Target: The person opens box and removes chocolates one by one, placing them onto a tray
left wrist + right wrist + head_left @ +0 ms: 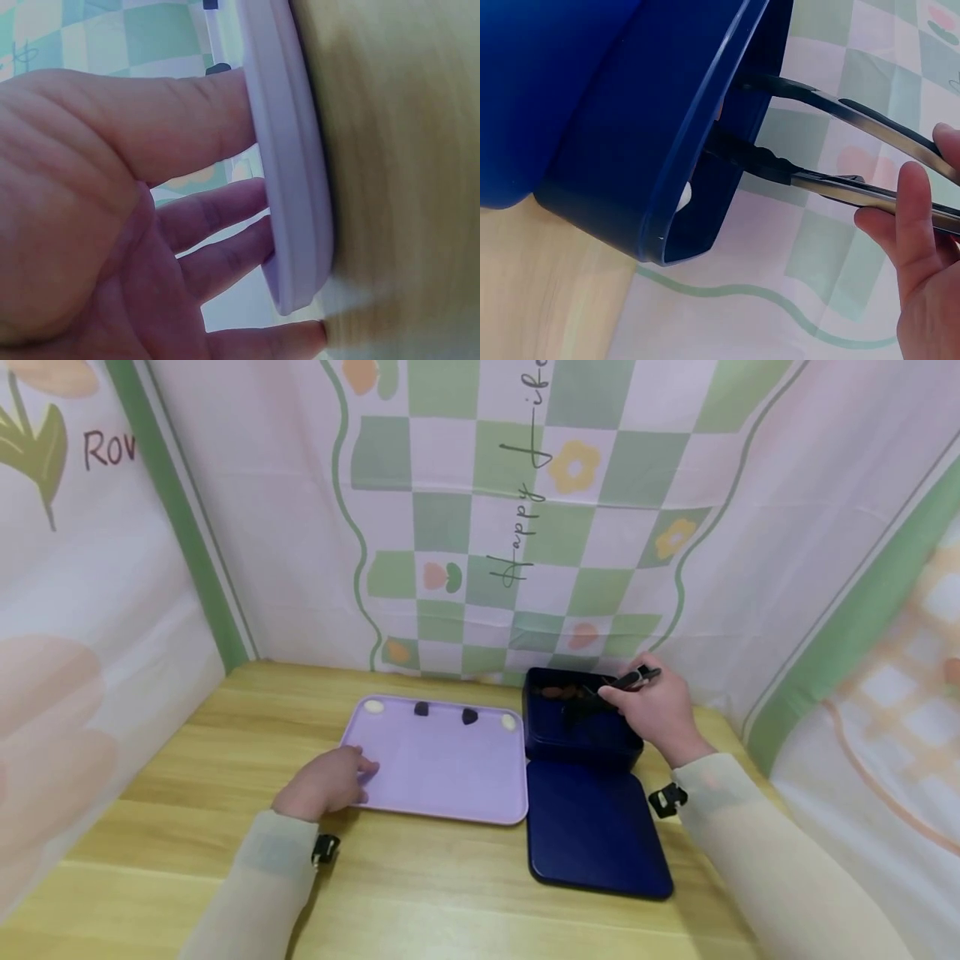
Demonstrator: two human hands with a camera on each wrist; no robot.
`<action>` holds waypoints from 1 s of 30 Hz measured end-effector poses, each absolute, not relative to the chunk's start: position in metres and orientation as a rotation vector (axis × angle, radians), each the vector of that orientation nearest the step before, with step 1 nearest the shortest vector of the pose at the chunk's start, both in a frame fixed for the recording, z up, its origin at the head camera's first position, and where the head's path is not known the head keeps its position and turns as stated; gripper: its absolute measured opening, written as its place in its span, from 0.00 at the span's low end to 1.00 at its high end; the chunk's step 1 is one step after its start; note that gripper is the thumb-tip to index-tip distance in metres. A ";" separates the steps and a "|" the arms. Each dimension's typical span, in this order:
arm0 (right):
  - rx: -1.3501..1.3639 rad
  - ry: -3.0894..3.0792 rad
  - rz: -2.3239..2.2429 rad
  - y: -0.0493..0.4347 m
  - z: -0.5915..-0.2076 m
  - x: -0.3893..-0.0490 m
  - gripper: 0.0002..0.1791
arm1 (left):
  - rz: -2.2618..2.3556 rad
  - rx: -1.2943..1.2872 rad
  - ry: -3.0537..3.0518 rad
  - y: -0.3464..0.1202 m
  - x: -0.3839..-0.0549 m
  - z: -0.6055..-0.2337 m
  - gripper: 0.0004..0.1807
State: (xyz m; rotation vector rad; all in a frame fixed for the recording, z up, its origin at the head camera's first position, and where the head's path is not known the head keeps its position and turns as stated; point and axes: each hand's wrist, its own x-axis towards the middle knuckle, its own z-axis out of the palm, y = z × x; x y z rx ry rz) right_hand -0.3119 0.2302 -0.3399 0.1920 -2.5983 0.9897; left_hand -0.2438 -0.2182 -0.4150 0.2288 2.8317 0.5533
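1. Tray [442, 768]: holds two pale pieces [373, 706] and two dark pieces [469, 717] along its far edge.
2. Box [581, 752]: right of the tray; contains brown pieces [552, 692].
3. Lid [596, 831]: right of the tray's near corner.
4. Right hand [663, 706]: grips tongs [633, 679], tips inside the box.
5. Left hand [322, 783]: fingers loosely extended, touching the tray's left edge.

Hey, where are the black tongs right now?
In the head view, the black tongs are at right, held in the right hand and extending into the dark blue box.
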 end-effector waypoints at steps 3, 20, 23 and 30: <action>0.193 -2.603 0.986 0.231 -0.343 -0.313 0.22 | 0.553 0.227 2.828 -0.218 -0.242 -0.415 0.24; -0.218 -2.054 1.810 0.253 -0.347 -0.325 0.27 | 0.603 0.295 2.811 -0.224 -0.242 -0.416 0.18; -0.350 -1.768 2.084 0.251 -0.341 -0.326 0.27 | 0.594 0.309 2.803 -0.225 -0.241 -0.414 0.16; -0.381 -1.488 2.332 0.213 -0.329 -0.324 0.22 | 0.615 0.272 2.785 -0.226 -0.245 -0.414 0.15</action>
